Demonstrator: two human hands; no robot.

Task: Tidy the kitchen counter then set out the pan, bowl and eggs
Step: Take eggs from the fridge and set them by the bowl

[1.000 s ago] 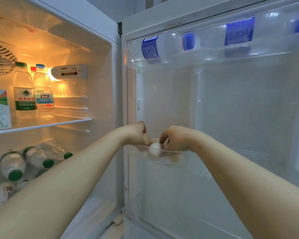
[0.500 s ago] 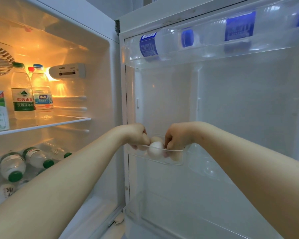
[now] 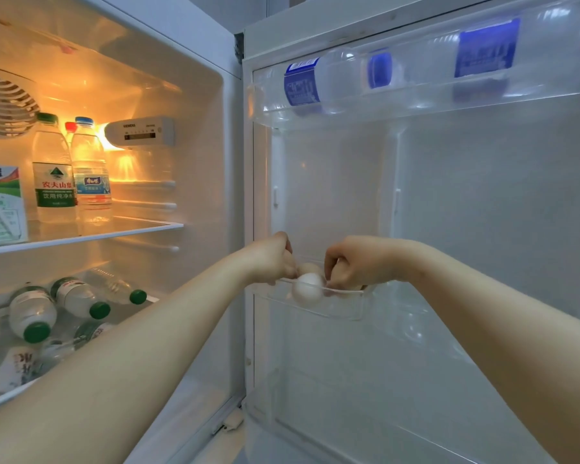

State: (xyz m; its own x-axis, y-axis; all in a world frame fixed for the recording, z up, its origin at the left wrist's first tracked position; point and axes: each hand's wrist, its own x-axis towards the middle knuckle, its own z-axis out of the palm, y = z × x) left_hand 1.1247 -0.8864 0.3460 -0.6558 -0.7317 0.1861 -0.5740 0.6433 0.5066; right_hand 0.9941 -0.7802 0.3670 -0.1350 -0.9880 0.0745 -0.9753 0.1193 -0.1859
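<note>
A small clear door bin [image 3: 349, 308] on the open fridge door holds eggs. A white egg [image 3: 307, 289] lies at its front, and a tan egg [image 3: 310, 267] sits behind it. My left hand [image 3: 270, 259] reaches in from the left, its fingers curled down into the bin around what looks like an egg, mostly hidden. My right hand [image 3: 355, 262] reaches in from the right and pinches a tan egg between thumb and fingers. The two hands are close together, with the white egg between them.
The top door shelf [image 3: 416, 105] holds blue-labelled bottles lying on their sides. Inside the lit fridge, water bottles [image 3: 52, 169] and a carton [image 3: 0, 205] stand on the glass shelf [image 3: 141, 227]. Several green-capped bottles [image 3: 77, 298] lie below. The lower door shelf [image 3: 349, 430] looks bare.
Both hands stay in the egg bin. The right hand's fingers have closed a little more round its egg, and the view has shifted slightly.
</note>
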